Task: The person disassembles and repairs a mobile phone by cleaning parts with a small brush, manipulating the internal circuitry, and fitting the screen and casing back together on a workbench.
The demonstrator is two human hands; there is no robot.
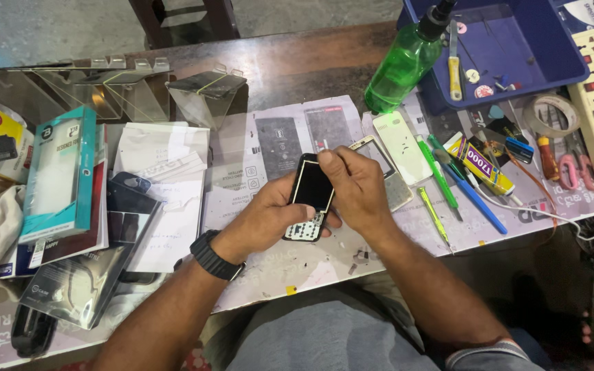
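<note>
Over mat (pixel 242 185), both grips closed on phone (pixel 311 196); white cover (pixel 401 145), screwdrivers (pixel 448 182) alongside.

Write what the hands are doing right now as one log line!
left hand: holds black keypad phone from below | right hand: fingers at its top edge | nearby: white phone cover, green spray bottle

Head view: from above, facing steeply down and forward over the worktable (pixel 290 62)
Nearness: close, arm's reach
Shared views: only one
</note>
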